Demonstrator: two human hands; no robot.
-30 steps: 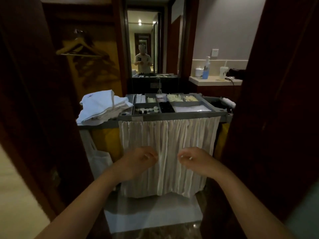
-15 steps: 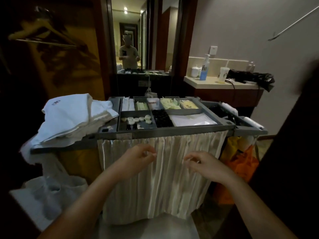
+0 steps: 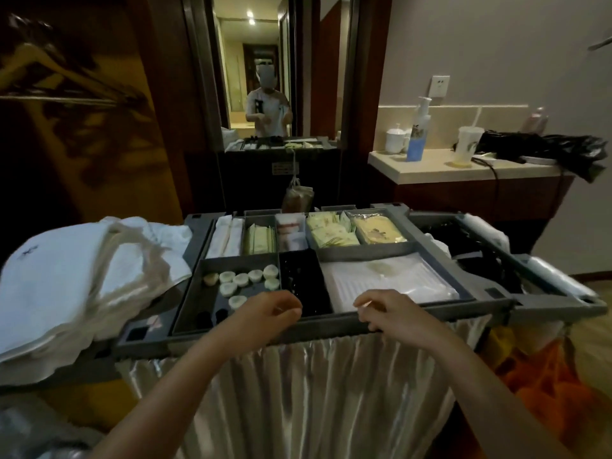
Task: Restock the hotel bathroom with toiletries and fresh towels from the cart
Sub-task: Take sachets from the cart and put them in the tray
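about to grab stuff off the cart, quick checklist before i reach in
1. Left hand free: ok, loosely curled over the tray's front, holding nothing.
2. Right hand free: cannot tell, its fingers are curled at the tray rim.
3. Towels stocked: ok, a folded white stack on the cart's left end.
4. Round white pieces in the front-left compartment: ok, several there.
5. Packets in the back compartments: ok, present.
6. Shelves behind the curtain: cannot tell, the curtain covers them.
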